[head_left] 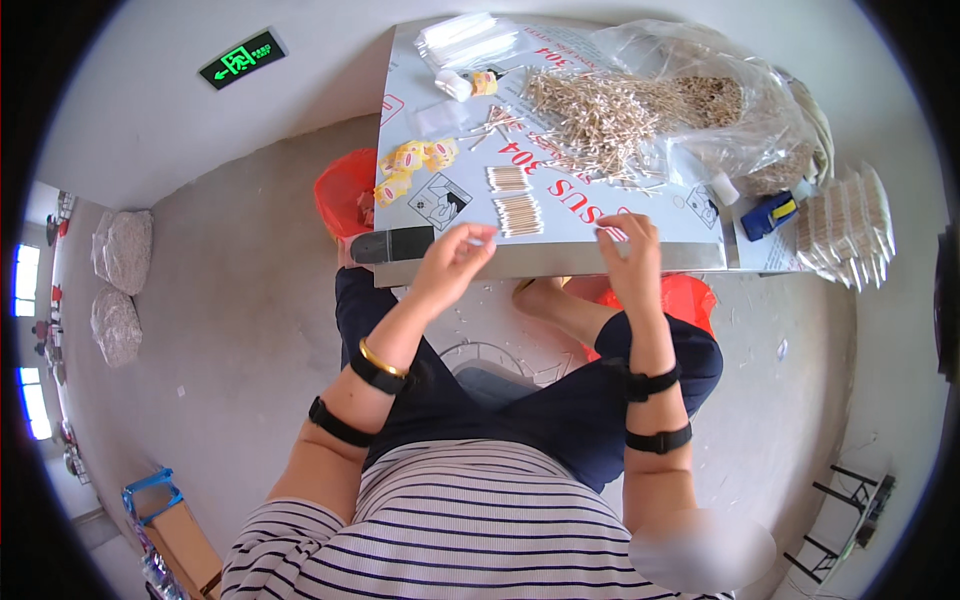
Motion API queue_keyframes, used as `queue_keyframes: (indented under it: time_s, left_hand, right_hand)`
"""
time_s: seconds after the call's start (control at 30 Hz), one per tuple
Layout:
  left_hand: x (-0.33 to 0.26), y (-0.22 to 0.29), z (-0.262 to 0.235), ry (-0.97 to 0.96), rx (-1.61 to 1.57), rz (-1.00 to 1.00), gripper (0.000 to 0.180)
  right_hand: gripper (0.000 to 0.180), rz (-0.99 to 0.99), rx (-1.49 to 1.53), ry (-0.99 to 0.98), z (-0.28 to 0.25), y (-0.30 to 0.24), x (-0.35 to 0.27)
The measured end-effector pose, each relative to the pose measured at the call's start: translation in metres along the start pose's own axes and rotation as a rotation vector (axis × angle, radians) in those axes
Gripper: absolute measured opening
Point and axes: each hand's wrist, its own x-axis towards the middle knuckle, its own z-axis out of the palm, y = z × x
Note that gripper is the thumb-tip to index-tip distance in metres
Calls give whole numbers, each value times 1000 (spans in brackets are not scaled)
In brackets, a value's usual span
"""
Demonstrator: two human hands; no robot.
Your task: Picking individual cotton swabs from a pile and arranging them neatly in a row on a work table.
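Two bare hands work at the near edge of a metal table strewn with cotton swabs.

The left hand (455,255) pinches a small clear plastic bag (480,234) between thumb and fingertips, fingers closed on it. The right hand (628,250) has its fingertips drawn together on a thin strip (612,233) with red marks; what exactly it is I cannot tell. Between the two sets of fingers, just beyond them on the table (660,245), lies a tidy bundle of swabs (518,214), with a smaller bundle (508,179) behind it. Farther beyond the fingers spreads a loose heap of swabs (600,115), and yellow tape rolls (415,160) sit beyond the left fingertips.
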Motion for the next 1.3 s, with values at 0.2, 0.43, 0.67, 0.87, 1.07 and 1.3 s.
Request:
queue_keyframes:
  time_s: [0.2,0.43,0.67,0.87,1.07,1.3]
  left_hand:
    - [130,-44,-50,297,323,93,30]
    - [238,-84,-64,379,671,138,29]
    - [271,-82,-51,376,1081,171,20]
    - [262,-85,-59,214,1082,239,14]
    - [266,-78,-32,9,856,290,8]
    - [274,-80,-39,62,794,191,9]
  right_hand:
    - [22,100,56,-211,91,21,65]
    - [29,30,9,-333,190,68,148]
    - [18,147,-215,-370,252,72,202]
    - [12,116,-278,-447,227,103,199]
    - [9,55,-223,-480,195,116,195]
    - [10,103,-425,-394,180,119,204]
